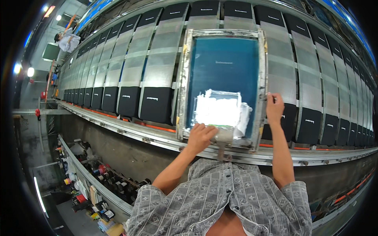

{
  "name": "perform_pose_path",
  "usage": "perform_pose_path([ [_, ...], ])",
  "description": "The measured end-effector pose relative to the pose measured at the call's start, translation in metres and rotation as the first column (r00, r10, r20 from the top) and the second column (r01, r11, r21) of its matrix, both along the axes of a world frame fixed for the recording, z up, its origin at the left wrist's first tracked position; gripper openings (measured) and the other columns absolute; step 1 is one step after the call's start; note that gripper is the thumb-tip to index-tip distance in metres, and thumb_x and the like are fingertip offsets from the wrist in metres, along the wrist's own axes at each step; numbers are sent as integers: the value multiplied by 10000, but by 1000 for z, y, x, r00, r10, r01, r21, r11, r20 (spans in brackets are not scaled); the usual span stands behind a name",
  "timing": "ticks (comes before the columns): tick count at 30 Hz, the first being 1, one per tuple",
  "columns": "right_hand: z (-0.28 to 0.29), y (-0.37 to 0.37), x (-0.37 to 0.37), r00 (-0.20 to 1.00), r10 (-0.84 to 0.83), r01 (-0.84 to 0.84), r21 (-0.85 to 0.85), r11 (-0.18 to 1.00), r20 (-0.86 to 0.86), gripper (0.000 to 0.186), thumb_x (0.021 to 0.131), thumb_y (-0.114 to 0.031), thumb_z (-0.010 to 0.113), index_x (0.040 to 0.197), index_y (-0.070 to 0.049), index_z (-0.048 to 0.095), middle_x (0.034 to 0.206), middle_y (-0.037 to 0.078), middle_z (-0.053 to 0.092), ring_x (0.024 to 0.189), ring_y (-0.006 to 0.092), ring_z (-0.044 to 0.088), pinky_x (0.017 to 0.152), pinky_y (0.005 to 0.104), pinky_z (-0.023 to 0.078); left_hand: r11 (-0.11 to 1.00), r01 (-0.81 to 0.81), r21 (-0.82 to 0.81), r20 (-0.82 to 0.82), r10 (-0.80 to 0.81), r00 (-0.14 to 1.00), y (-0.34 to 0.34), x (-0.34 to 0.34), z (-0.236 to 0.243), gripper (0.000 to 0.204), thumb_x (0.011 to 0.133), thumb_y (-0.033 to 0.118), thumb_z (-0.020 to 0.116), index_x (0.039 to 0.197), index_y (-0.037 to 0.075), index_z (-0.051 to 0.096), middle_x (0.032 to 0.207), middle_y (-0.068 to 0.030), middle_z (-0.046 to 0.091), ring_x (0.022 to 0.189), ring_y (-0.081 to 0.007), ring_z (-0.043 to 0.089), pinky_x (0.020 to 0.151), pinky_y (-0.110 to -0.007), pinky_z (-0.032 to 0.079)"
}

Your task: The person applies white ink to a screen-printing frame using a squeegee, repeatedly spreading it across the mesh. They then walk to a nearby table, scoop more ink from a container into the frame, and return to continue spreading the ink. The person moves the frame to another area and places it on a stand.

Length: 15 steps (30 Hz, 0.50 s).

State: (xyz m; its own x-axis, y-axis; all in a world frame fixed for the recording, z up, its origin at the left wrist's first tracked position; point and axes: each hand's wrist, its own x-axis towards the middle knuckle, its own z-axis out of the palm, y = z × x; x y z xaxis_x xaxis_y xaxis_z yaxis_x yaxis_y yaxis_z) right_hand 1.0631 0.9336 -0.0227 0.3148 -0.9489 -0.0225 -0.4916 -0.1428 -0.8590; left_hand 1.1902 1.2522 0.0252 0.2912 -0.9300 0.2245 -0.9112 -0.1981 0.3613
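A screen-printing frame (185, 78) with worn metal sides lies across the long printing table in front of me. Its blue-green mesh (224, 76) carries small lettering higher up, and thick white ink (218, 108) is spread over its near part. My left hand (202, 137) is closed around a squeegee (224, 135) at the near end of the mesh, just below the ink. The squeegee's far edge is slightly blurred. At the frame's right side, my right hand (275, 107) has its fingers bent against the outer edge. Whatever lies under the frame is hidden.
Long boards holding black fabric pieces (155, 104) with small white prints run in a row to both sides. A metal rail (157, 144) borders the table's near edge. Lower left, a shelf holds several bottles and containers (118, 188). Another person (69, 41) stands far left.
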Motion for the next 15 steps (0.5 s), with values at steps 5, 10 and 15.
perform_pose_path([
  [5,-18,84,77,999,15,-12,-66,998,49,260,945,-296,674,909,-39,659,856,178,687,818,399,678,724,445,510,994,-50,97,-11,51,999,64,98,3,367,599,-14,711,919,162,752,897,13,712,812,-224,619,785,-399,439],
  [10,-20,107,103,992,-21,25,-35,999,122,262,934,-295,693,898,-39,651,795,169,674,778,393,680,679,432,515,991,-25,132,-46,31,998,75,126,8,361,571,22,795,911,132,746,923,2,727,812,-240,625,778,-394,436],
  [15,-32,106,110,999,1,-1,-6,1000,37,256,933,-296,685,899,-46,640,826,173,687,827,408,680,707,454,515,987,1,159,-74,11,997,84,125,-2,263,626,74,827,875,116,755,875,-40,741,747,-270,661,722,-417,456],
])
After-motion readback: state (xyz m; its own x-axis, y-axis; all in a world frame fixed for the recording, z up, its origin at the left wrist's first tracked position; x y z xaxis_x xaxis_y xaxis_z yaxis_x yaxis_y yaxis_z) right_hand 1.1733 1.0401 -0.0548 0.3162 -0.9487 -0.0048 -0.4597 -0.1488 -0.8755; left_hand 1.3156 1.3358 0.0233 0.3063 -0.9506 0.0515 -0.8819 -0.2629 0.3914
